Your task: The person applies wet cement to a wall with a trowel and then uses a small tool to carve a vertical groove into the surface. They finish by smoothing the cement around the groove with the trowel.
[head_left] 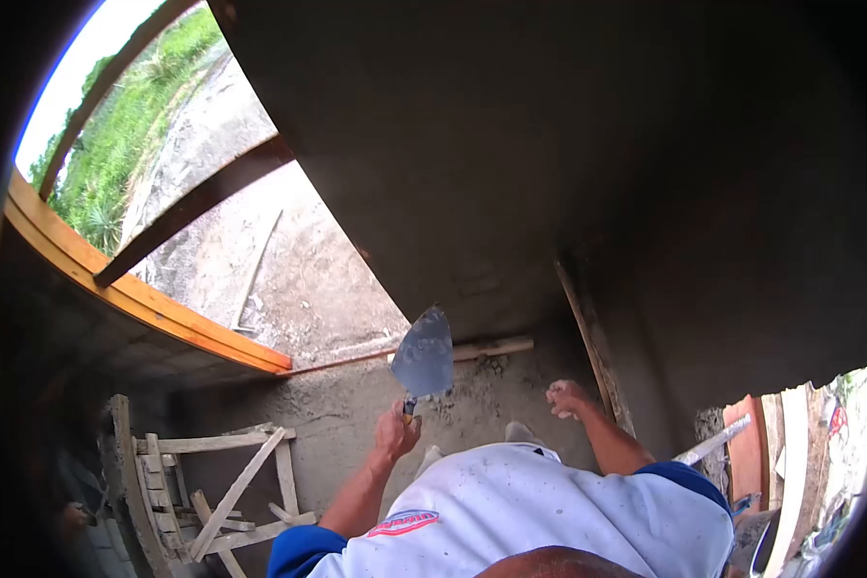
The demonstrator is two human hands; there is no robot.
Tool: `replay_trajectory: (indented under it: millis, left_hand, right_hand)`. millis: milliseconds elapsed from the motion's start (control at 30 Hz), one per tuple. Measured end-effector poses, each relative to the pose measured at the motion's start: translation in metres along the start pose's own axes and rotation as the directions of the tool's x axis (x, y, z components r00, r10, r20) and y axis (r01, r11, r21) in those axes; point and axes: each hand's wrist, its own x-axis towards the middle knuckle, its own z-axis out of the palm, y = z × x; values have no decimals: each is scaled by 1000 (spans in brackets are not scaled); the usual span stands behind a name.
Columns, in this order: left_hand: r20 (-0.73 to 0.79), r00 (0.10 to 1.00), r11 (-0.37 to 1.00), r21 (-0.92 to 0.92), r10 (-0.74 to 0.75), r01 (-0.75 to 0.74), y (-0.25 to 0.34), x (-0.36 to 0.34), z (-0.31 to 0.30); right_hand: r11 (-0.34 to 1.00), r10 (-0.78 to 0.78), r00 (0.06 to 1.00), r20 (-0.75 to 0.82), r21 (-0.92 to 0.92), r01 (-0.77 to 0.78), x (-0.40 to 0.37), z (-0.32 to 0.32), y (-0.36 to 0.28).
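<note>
My left hand (395,433) is closed around the handle of a pointing-type mason's trowel (424,352), whose broad grey blade points up and away from me. The blade carries smears of mortar. My right hand (570,398) is held out to the right with fingers loosely curled and a little apart, and nothing shows in it. It is near an upright wooden board (592,332) that leans by the dark plastered wall (472,212).
A rough wooden trestle (226,482) stands at the lower left. An orange wooden frame (164,303) borders an opening to bare ground and grass. A wooden strip (491,347) lies at the wall's foot on the mortar-strewn floor (337,405). Planks (790,453) stand at the right.
</note>
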Motion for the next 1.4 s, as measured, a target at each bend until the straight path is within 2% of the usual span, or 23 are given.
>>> replay_trajectory:
  millis: [67, 100, 167, 200, 300, 333, 400, 433, 467, 533, 600, 633, 700, 800, 900, 1033, 1067, 1100, 1133, 1167, 1200, 1267, 1400]
  left_hand:
    - [-269, 954, 991, 8, 130, -133, 23, 11, -13]
    - [-383, 904, 978, -4, 189, -207, 43, 16, -25]
    - [-559, 783, 943, -8, 272, -333, 79, 8, -53]
    - [-585, 767, 923, -78, 263, -376, 99, 6, -68]
    - [-411, 893, 950, -158, 184, -269, 122, 12, -88]
    - [-414, 891, 947, -167, 185, -274, 126, 14, -83]
    - [-406, 895, 958, -127, 186, -257, 117, 27, -62]
    - [-386, 905, 970, -83, 182, -231, 106, 29, -45]
    - [-342, 924, 970, -105, 171, -218, 95, 26, -28]
    - [-212, 969, 986, -84, 124, -144, 86, 3, -8]
    - [-89, 994, 998, 33, 64, -62, 77, -23, 7]
    - [-67, 997, 994, 106, 48, -40, 69, -35, 17]
    - [-68, 998, 984, 176, 11, 1, 68, -56, 24]
    - [-61, 998, 960, 278, -14, 30, 53, -87, 36]
    - [-80, 993, 943, 314, -93, 113, 23, -117, 41]
    - [-1, 929, 894, 273, -370, 356, -53, -173, 41]
    - [49, 911, 882, 274, -410, 382, -77, -180, 40]
    - [87, 914, 911, 156, -397, 381, -109, -194, 45]
    - [256, 874, 870, -172, -413, 461, -152, -207, 58]
    - [398, 741, 675, -320, -541, 665, -122, -201, 34]
    - [471, 717, 683, -281, -514, 674, -122, -195, 25]
    - [562, 701, 764, -175, -440, 620, -131, -183, 13]
    - [613, 702, 878, -27, -363, 478, -155, -141, -11]
  right_hand:
    - [976, 98, 995, -4, 196, -96, 7, -10, 11]
    - [916, 95, 995, -17, 392, -81, 18, -10, 28]
    - [926, 81, 995, 54, 365, -95, 29, -21, 33]
    - [930, 61, 998, 29, 361, -68, 32, -28, 23]
    - [947, 18, 1000, 1, 320, -17, 30, -37, 4]
    - [957, -18, 1000, 6, 288, 15, 34, -43, -3]
    - [988, -91, 995, -36, 123, 95, 35, -53, -29]
    - [982, -185, 980, -71, -42, 182, 47, -56, -37]
    - [945, -213, 971, -104, 232, 232, 30, -55, -63]
    - [836, -294, 955, -48, 472, 281, 6, -60, -115]
    - [743, -395, 918, -17, 582, 330, -2, -60, -148]
    - [794, -368, 927, -64, 497, 350, -15, -56, -167]
    - [908, -333, 942, 49, 284, 307, -14, -45, -183]
    - [821, -544, 839, -13, -215, 529, 33, 1, -149]
    - [966, -248, 963, 109, 102, 238, 24, 19, -145]
    - [950, -237, 968, 81, 229, 213, 22, 23, -136]
    - [961, -197, 979, 46, 205, 183, 32, 23, -123]
    - [948, -313, 950, 9, -59, 313, 35, 25, -112]
    - [878, -380, 924, -39, -329, 348, 32, 25, -103]
    - [830, -403, 912, -75, -451, 329, 27, 32, -93]
    - [790, -434, 892, -127, -529, 310, 7, 42, -97]
    - [894, -379, 907, -184, -328, 307, -18, 73, -85]
    - [956, -243, 913, -327, -242, 167, -111, 130, -74]
